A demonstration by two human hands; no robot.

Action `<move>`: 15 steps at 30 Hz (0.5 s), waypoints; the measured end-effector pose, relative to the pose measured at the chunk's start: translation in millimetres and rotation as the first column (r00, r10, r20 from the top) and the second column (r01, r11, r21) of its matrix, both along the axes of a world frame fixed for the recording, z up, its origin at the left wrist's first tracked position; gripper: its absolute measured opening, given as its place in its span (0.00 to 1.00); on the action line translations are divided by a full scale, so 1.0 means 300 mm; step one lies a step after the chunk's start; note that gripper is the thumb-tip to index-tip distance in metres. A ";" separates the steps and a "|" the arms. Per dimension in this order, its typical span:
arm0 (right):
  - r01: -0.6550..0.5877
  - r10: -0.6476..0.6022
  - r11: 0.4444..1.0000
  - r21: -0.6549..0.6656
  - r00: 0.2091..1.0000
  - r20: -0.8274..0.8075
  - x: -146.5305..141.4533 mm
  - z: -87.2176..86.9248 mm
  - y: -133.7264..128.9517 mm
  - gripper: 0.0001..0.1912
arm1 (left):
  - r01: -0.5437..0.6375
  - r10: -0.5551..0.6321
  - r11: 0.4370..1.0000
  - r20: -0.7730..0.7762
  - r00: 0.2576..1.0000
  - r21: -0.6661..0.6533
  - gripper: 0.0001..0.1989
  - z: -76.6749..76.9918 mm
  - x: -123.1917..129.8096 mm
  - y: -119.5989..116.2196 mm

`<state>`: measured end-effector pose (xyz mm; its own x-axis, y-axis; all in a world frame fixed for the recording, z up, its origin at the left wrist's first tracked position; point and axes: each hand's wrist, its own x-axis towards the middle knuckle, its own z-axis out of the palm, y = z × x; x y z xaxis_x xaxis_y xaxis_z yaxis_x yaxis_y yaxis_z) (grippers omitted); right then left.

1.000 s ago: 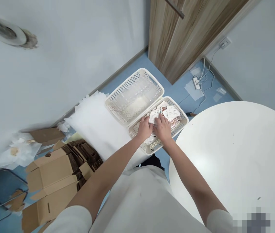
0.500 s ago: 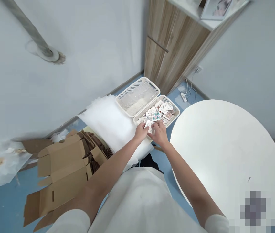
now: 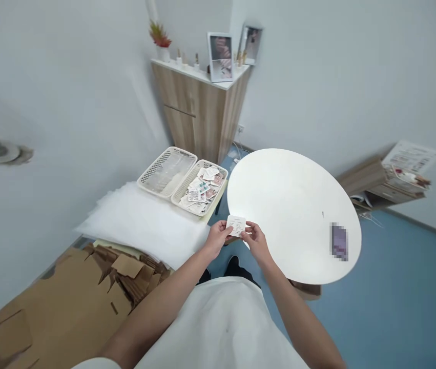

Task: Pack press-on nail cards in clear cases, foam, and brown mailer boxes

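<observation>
A small white card [image 3: 236,224] with rounded corners and printed lines is held in front of my body. My left hand [image 3: 216,238] pinches its left side, thumb on top. At its right edge, my right hand [image 3: 255,241] grips it with thumb and fingers. Beyond the hands, a white plastic basket [image 3: 177,197] holds a loose heap of similar cards [image 3: 203,187], some showing coloured pictures. Beside it on the left stands a second white basket [image 3: 145,177] with clear plastic pieces inside.
White sheets [image 3: 141,220] lie piled left of me, with flattened cardboard boxes [image 3: 64,302] below. A round white table [image 3: 294,205] stands to the right, bearing a blurred-out object [image 3: 339,242]. Behind the baskets is a wooden cabinet [image 3: 206,123] with picture frames.
Both hands have drawn back from the basket of cards, carrying the card toward my body. The view has swung right and up, bringing the cabinet top and right-hand shelf into sight.
</observation>
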<state>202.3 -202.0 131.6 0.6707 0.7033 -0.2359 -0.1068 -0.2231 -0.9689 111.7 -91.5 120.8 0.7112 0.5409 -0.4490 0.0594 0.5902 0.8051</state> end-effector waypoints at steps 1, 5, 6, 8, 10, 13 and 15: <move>0.051 -0.050 0.999 0.010 0.998 -0.039 0.008 0.001 -0.031 0.19 | 0.039 -0.039 0.999 -0.001 0.999 0.015 0.13 0.000 0.019 -0.031; 0.233 -0.232 0.972 0.011 0.970 -0.076 0.050 0.010 -0.163 0.13 | 0.174 -0.164 0.972 -0.073 0.984 0.156 0.13 -0.005 0.105 -0.149; 0.282 -0.281 0.960 0.004 0.958 -0.062 0.064 0.013 -0.198 0.13 | 0.177 -0.156 0.958 -0.106 0.982 0.225 0.14 -0.004 0.128 -0.178; 0.374 -0.374 0.927 -0.014 0.927 -0.024 0.097 0.017 -0.267 0.12 | 0.167 -0.114 0.898 -0.152 0.982 0.407 0.17 0.008 0.171 -0.236; 0.440 -0.440 0.897 -0.028 0.898 0.000 0.136 0.018 -0.331 0.11 | 0.201 -0.131 0.789 -0.160 0.978 0.581 0.16 0.029 0.212 -0.293; 0.481 -0.481 0.876 -0.026 0.876 -0.018 0.200 0.009 -0.406 0.11 | 0.322 -0.292 0.652 -0.164 0.942 0.687 0.12 0.064 0.272 -0.375; 0.489 -0.489 0.872 -0.012 0.871 -0.041 0.244 -0.001 -0.439 0.11 | 0.380 -0.366 0.626 -0.175 0.914 0.681 0.12 0.077 0.316 -0.422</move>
<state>275.5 -333.7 131.4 0.9186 0.2872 -0.2714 -0.2423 -0.1333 -0.9610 206.4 -218.2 143.9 0.9187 0.3877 -0.0752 0.1664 -0.2071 0.9641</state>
